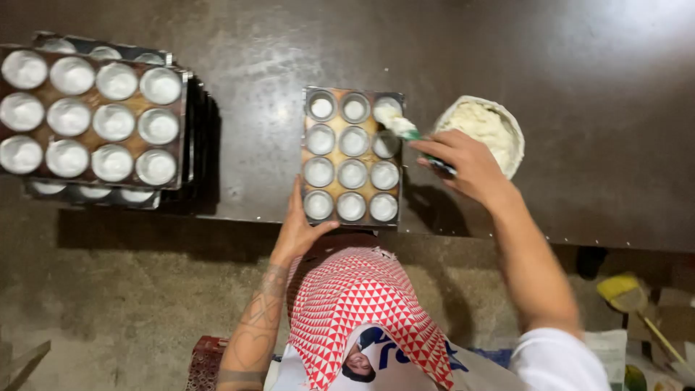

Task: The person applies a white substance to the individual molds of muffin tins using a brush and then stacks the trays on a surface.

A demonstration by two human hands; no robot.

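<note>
A metal muffin tray with round cups lies on the dark table near its front edge. My left hand rests flat against the tray's near left corner. My right hand grips a green-handled brush whose white-coated tip is over the tray's far right cups. A white bowl of pale, thick paste stands just right of the tray, behind my right hand.
A stack of similar trays with whitened cups sits at the table's left. The table edge runs below the tray. A red-and-white patterned cloth hangs at my front. A yellow brush lies on the floor at right.
</note>
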